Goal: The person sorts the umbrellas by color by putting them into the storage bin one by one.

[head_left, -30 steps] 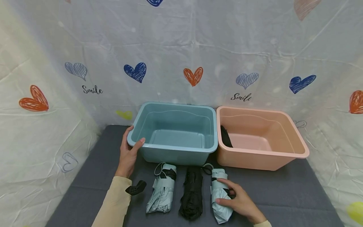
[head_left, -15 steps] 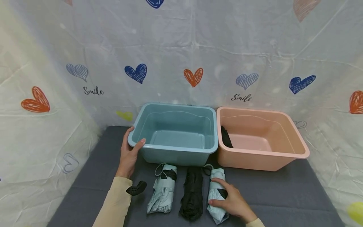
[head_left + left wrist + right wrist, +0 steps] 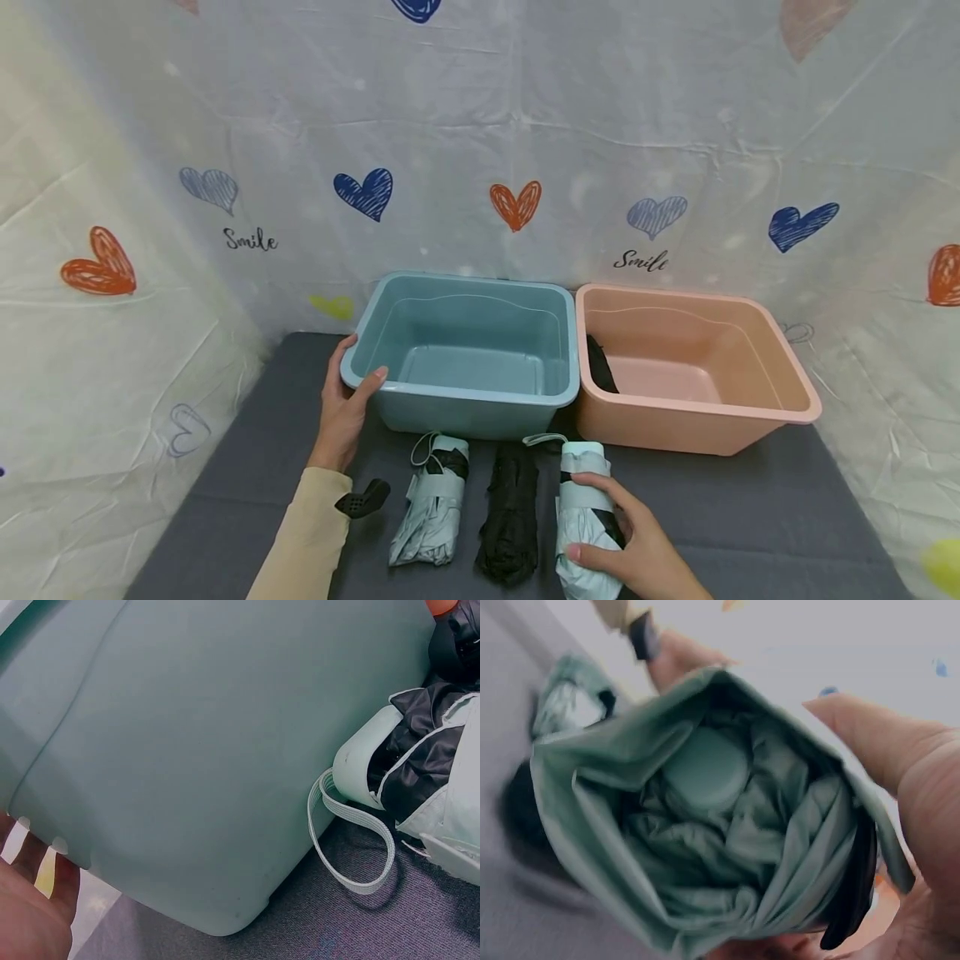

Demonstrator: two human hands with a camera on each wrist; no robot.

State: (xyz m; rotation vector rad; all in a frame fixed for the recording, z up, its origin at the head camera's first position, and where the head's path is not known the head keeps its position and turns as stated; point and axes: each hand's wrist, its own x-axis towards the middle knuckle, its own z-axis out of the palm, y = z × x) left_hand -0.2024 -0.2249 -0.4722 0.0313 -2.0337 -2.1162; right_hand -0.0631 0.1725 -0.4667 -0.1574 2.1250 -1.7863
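In the head view my left hand (image 3: 343,421) grips the left front corner of a blue plastic bin (image 3: 465,412), its thumb over the rim. My right hand (image 3: 637,542) holds a pale green folded umbrella (image 3: 583,500) by its side, at the right end of a row. The right wrist view looks into the open end of that umbrella (image 3: 712,825), where a round pale handle end shows among the folds. Left of it lie a black folded umbrella (image 3: 510,521) and another pale green folded umbrella (image 3: 431,508), its strap loop near the bin.
A pink bin (image 3: 697,408) stands against the blue one on the right. Inside it a black item (image 3: 600,367) leans by the left wall, partly hidden. The dark grey table (image 3: 750,517) meets a hanging heart-print sheet (image 3: 450,125) behind the bins.
The umbrella in my right hand first shifts left, then comes up off the table and back right, looking larger now. My left hand stays on the blue bin.
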